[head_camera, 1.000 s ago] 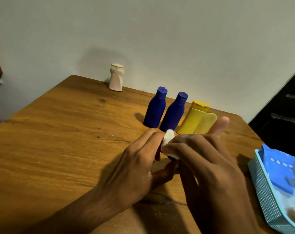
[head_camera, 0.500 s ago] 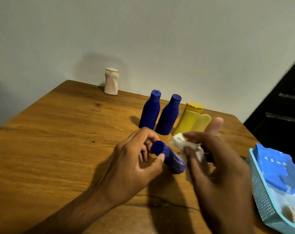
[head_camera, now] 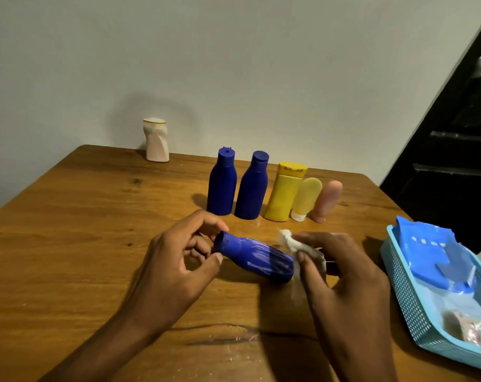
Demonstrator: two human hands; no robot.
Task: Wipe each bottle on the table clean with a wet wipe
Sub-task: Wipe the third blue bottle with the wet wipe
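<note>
1. Near the middle of the surface [head_camera: 68,230], your left hand [head_camera: 167,274] pinches the cap end of the dark blue bottle [head_camera: 257,259]; your right hand [head_camera: 341,282] grips the crumpled wet wipe [head_camera: 294,246] against its base.
2. A second ago both hands were closed over the bottle and hid it. Now it lies sideways between them, body exposed, streaked and shiny.
3. I judge the body is wiped and you are finishing the base.
4. Farther back stand two blue bottles [head_camera: 222,186], a yellow bottle [head_camera: 286,191], a pale yellow tube [head_camera: 308,198] and a pink tube [head_camera: 327,199]; a white bottle [head_camera: 156,140] stands far left.
5. On the right, the turquoise basket [head_camera: 407,304] holds the blue wipe pack [head_camera: 437,255].
</note>
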